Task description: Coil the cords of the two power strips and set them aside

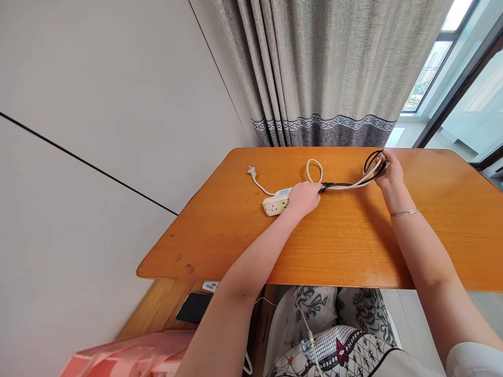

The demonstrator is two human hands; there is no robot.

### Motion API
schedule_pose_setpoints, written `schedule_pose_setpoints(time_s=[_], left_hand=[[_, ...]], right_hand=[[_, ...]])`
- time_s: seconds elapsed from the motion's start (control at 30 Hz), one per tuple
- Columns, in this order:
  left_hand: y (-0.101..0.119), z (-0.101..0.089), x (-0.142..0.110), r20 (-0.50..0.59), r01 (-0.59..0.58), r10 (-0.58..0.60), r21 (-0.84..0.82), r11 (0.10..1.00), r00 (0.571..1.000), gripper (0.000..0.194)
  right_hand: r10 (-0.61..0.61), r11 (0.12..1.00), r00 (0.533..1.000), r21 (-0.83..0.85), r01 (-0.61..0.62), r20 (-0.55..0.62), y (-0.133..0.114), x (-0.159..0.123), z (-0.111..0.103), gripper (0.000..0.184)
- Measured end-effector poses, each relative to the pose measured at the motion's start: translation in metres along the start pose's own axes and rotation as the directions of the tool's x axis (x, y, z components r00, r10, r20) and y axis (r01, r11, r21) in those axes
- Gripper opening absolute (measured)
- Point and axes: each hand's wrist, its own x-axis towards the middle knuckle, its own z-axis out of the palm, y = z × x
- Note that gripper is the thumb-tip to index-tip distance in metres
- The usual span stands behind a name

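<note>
A white power strip (272,206) with yellowed patches lies on the wooden table (220,241). My left hand (305,198) is closed over its right end, where black and white cords come out. My right hand (390,170) grips a looped bundle of black and white cables (371,175) above the table's far right part. Between the two hands the cords run nearly straight. A white plug (252,172) on a short cord rests to the left of the strip. Behind my left hand a white cord loop (315,166) stands out.
Grey curtains (330,68) hang behind the table, with a window (428,68) at the right. White cabinet panels (98,94) are on the left. Below the table are a black phone (194,307), a pink bag (129,356) and a white cable (304,317) over my lap.
</note>
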Motion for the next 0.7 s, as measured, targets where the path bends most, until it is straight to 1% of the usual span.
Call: schedule_pose_setpoints(time_s=[0.07, 0.13, 0.2, 0.33, 0.37, 0.47, 0.5, 0.6, 0.7], left_hand=[[0.0, 0.003, 0.0, 0.009, -0.021, 0.021, -0.001, 1.0, 1.0, 0.036], [-0.001, 0.005, 0.0, 0.017, -0.046, 0.046, 0.005, 0.999, 0.999, 0.037], [-0.001, 0.006, -0.001, 0.016, -0.056, 0.055, 0.014, 0.998, 0.998, 0.037], [-0.003, 0.006, -0.001, 0.009, -0.049, 0.049, 0.014, 0.999, 0.999, 0.037], [-0.004, 0.006, -0.001, 0.008, -0.052, 0.052, 0.013, 0.999, 0.999, 0.037], [-0.007, 0.007, 0.0, -0.01, -0.058, 0.058, 0.005, 0.998, 0.998, 0.035], [-0.007, 0.007, 0.0, -0.019, -0.057, 0.057, -0.003, 0.998, 0.998, 0.035], [-0.011, 0.007, 0.001, -0.049, -0.029, 0.027, -0.028, 0.999, 0.998, 0.034], [-0.016, 0.004, 0.002, -0.087, 0.029, -0.033, -0.041, 0.999, 0.996, 0.032]], right_hand=[[-0.095, 0.989, 0.995, -0.112, 0.092, -0.027, -0.003, 0.006, -0.006, 0.024], [-0.189, 0.956, 0.98, -0.236, 0.171, -0.054, -0.005, 0.011, -0.012, 0.022], [-0.249, 0.932, 0.965, -0.293, 0.215, -0.084, -0.008, 0.016, -0.017, 0.024], [-0.304, 0.9, 0.946, -0.36, 0.247, -0.111, -0.011, 0.024, -0.026, 0.032], [-0.307, 0.891, 0.945, -0.381, 0.246, -0.109, -0.011, 0.025, -0.028, 0.029], [-0.32, 0.863, 0.942, -0.441, 0.245, -0.101, -0.01, 0.029, -0.035, 0.012], [-0.33, 0.853, 0.939, -0.458, 0.251, -0.101, -0.011, 0.03, -0.037, 0.008], [-0.397, 0.815, 0.913, -0.493, 0.304, -0.093, -0.017, 0.036, -0.045, 0.016], [-0.473, 0.757, 0.88, -0.534, 0.378, -0.047, -0.027, 0.045, -0.056, 0.022]])
